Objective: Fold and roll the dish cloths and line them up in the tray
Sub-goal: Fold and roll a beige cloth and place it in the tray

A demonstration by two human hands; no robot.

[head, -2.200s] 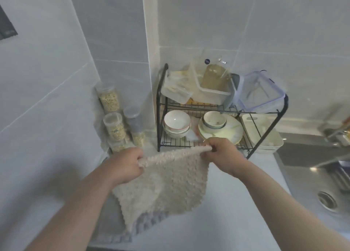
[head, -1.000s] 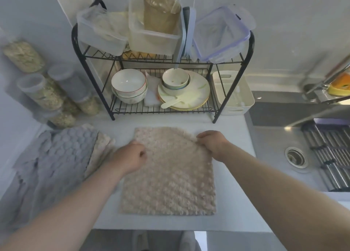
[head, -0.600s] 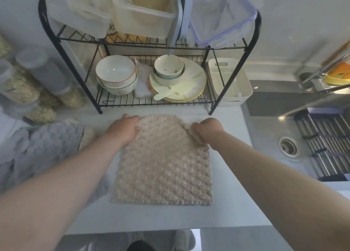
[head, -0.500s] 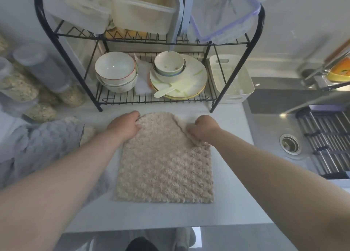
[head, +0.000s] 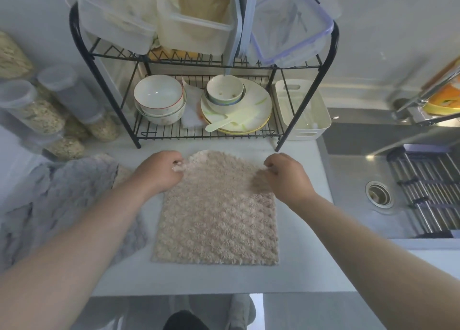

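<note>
**Fingers (head: 177, 162) clamped on far corners of beige cloth (head: 216, 212)**

Fingers of the L hand (head: 159, 172) are curled and pinch the far-left corner of the beige cloth. A small tuft of pile shows between thumb and forefinger. Fingers of the R hand (head: 286, 176) are curled onto the far-right corner, which is raised and bunched (motion blur here, so the exact thumb posn. cannot be read).

Cloth posn.: it lies flat on the counter (head: 303, 267), at ctr., w/ its near edge parallel to the counter's near edge. Its far edge humps up between the two hands, just near of the wire rack (head: 82, 55).

The white tray (head: 323, 126) stands far right on the counter, just beside the rack's right leg, between the rack and the sink (head: 353, 170).

The grey cloths (head: 62, 192) lie in a heap at left on the counter. The L forearm crosses over the heap's right part.

Rack contents:
- Lower tier: stacked bowls (head: 158, 98) at left. At right, a plate (head: 251, 113) carries a bowl and a spoon.
- Upper tier: clear plastic containers (head: 119, 23).

Grain jars (head: 37, 110) stand far left, against the wall.
</note>
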